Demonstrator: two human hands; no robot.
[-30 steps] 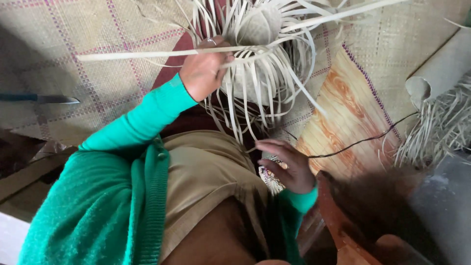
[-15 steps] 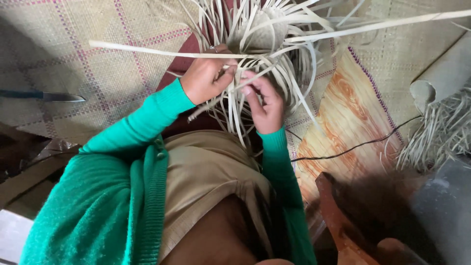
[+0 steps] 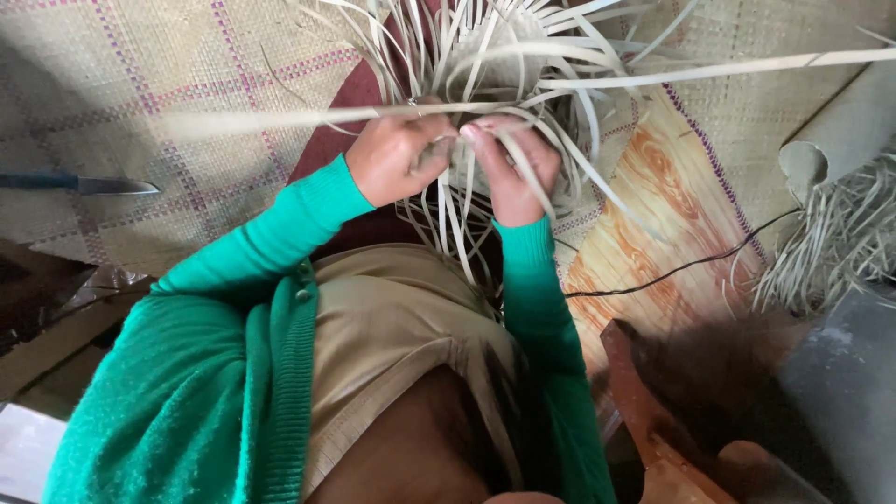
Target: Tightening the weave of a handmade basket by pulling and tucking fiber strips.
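A half-woven basket of pale flat strips (image 3: 509, 56) lies on the mat in front of me, loose strips fanning out all round. My left hand (image 3: 397, 159) pinches a long pale strip (image 3: 280, 119) that runs off to the left. Right beside it, my right hand (image 3: 513, 168) grips several of the hanging strips at the basket's near edge. The fingertips of both hands almost touch. Both arms wear green knitted sleeves.
A woven straw mat (image 3: 112, 84) with purple lines covers the floor. A knife (image 3: 84, 185) lies on it at the left. A bundle of loose fibres (image 3: 840, 243) and a rolled mat (image 3: 840, 131) sit at the right. A black cord (image 3: 672, 271) crosses the orange wood-pattern floor.
My right hand rose from my lap to the basket and took hold of the strips next to my left hand. The long strip has swung slightly.
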